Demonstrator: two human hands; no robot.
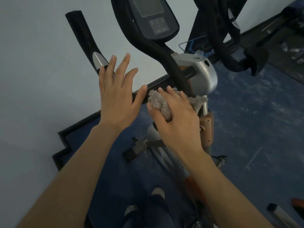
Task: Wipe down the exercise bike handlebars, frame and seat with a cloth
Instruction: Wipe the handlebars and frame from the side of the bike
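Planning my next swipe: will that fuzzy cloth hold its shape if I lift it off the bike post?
Probably not. The cloth bunches and folds under the right hand, so it looks floppy. Its shaggy pile suggests it is light and grippy rather than slippery. A loose corner hangs beside the post and would likely dangle.

A person's right hand [176,112] presses a fuzzy grey-brown cloth [158,102] against the black curved handlebar stem [166,58], left hand [117,94] just left of it, the dark display console [151,17] far beyond.
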